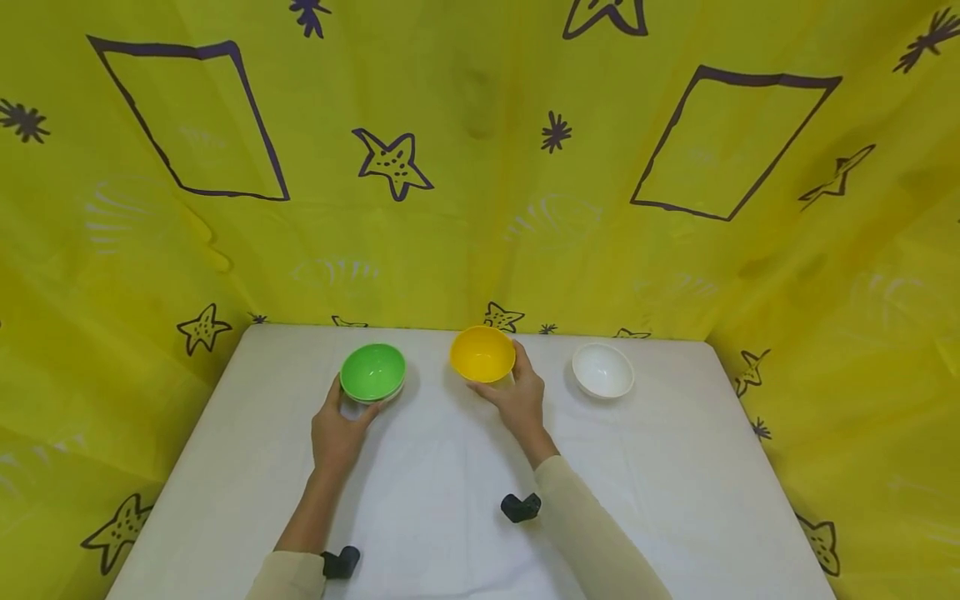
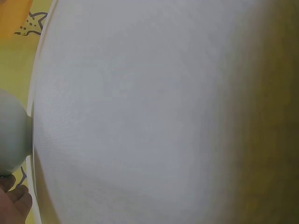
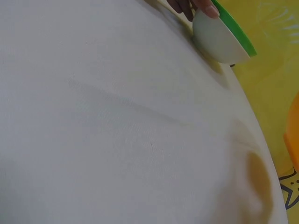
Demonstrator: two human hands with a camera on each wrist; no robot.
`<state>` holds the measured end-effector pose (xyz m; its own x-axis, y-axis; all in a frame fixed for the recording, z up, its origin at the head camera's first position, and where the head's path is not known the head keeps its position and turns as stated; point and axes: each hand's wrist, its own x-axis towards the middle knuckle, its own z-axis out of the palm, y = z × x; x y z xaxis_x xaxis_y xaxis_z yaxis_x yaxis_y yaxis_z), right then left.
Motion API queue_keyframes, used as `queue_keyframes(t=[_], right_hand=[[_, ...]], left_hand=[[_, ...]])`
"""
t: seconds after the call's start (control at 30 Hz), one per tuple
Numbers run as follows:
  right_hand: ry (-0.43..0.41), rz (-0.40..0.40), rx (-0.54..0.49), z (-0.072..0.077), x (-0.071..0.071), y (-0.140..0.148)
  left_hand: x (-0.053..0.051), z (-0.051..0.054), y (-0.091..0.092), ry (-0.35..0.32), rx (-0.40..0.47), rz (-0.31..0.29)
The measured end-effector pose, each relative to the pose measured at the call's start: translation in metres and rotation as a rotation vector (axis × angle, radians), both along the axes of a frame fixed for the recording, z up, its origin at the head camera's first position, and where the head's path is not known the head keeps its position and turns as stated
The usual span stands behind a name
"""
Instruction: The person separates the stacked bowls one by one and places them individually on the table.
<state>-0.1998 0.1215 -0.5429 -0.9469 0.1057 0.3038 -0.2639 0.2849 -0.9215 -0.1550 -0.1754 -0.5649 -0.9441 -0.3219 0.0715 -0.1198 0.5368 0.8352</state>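
On the left of the table, a green bowl (image 1: 372, 372) sits nested in a white bowl (image 3: 217, 39), whose pale outside shows below the green rim in the right wrist view. My left hand (image 1: 339, 433) grips this pair from the near left side, thumb and fingers spread around it. With my right hand (image 1: 522, 398) I hold a yellow bowl (image 1: 482, 355) by its right and near sides. The yellow bowl is raised off the table, its shadow (image 3: 259, 182) lying apart from it in the right wrist view. The right hand itself is out of its own wrist view.
Another white bowl (image 1: 603, 371) stands upright to the right of my right hand. A white cloth covers the table (image 1: 435, 492). Yellow patterned curtain (image 1: 465, 242) rises along the back edge and both sides. Black wrist mounts (image 1: 521, 507) stick out beside both forearms.
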Motion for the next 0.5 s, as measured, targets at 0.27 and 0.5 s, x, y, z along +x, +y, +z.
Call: queue_keyframes(t=[0.27, 0.5], right_hand=[[-0.048, -0.065, -0.015, -0.006, 0.003, 0.019], [-0.054, -0.127, -0.008, -0.014, 0.006, 0.034]], left_hand=[[0.002, 0.000, -0.001, 0.000, 0.002, 0.000], [0.002, 0.003, 0.001, -0.011, 0.003, 0.001]])
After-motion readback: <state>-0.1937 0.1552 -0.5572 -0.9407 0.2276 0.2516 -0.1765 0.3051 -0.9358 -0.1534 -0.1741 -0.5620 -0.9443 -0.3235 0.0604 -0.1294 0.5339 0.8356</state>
